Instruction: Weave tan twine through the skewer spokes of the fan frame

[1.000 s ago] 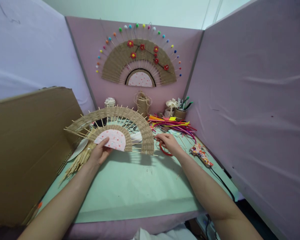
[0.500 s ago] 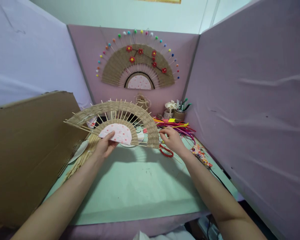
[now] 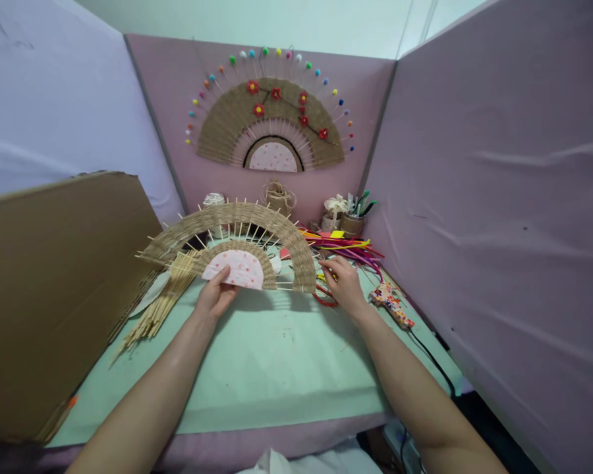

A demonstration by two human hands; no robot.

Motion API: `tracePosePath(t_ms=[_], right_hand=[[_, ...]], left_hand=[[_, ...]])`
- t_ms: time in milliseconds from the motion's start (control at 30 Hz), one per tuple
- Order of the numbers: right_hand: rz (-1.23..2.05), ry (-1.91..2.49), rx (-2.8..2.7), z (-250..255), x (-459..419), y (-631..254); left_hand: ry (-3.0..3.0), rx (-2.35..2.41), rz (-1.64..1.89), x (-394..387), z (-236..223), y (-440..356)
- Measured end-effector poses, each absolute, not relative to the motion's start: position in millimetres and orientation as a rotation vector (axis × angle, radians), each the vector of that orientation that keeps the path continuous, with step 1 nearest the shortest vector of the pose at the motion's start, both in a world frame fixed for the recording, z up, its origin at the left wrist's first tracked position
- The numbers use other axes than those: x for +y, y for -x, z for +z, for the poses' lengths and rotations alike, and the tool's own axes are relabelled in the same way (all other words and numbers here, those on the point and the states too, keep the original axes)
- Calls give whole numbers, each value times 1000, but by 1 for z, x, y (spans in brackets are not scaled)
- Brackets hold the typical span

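Note:
A half-round woven fan point(image 3: 237, 213) with thin sticks spreading out like rays is held up above the table. My left hand point(image 3: 217, 296) grips it at the lower middle, thumb lying over the pink dotted half-circle point(image 3: 244, 268). Just off the fan's right end, my right hand point(image 3: 344, 284) has its thumb and forefinger pinched together; what is between them is too thin to make out. Red-handled scissors point(image 3: 325, 297) lie below that hand, partly hidden by it.
A finished-looking fan point(image 3: 217, 135) with red flowers hangs on the back panel. Bundled sticks point(image 3: 161, 309) and a cardboard sheet point(image 3: 64, 296) are at left. Colourful pipe cleaners point(image 3: 360, 249), a twine roll point(image 3: 278, 197), a pen holder point(image 3: 353, 226) and a flower-patterned glue gun point(image 3: 391, 304) are around the back and right.
The held fan has shifted slightly right relative to the view and sits a little flatter. My right hand has moved slightly right, still pinched by the fan's right end. The camera view has shifted a little.

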State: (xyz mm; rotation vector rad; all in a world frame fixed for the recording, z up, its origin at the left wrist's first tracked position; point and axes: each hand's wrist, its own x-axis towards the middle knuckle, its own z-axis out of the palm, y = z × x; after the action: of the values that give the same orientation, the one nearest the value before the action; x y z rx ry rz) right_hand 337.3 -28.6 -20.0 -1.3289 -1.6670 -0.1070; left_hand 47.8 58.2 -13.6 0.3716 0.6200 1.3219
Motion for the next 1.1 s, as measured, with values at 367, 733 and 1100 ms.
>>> tracePosePath(t_ms=[367,733,1100], right_hand=[[136,1323,-1462,-15,-33,-329],[414,1358,-1428,-9,-33,-337],[678,1226,-1351,-7,-37,-339]], left_hand=[[-372,552,1354,54,-11,-50],[-339,583,1378,56,-11,-49],[-285,595,1394,57,-9,-47]])
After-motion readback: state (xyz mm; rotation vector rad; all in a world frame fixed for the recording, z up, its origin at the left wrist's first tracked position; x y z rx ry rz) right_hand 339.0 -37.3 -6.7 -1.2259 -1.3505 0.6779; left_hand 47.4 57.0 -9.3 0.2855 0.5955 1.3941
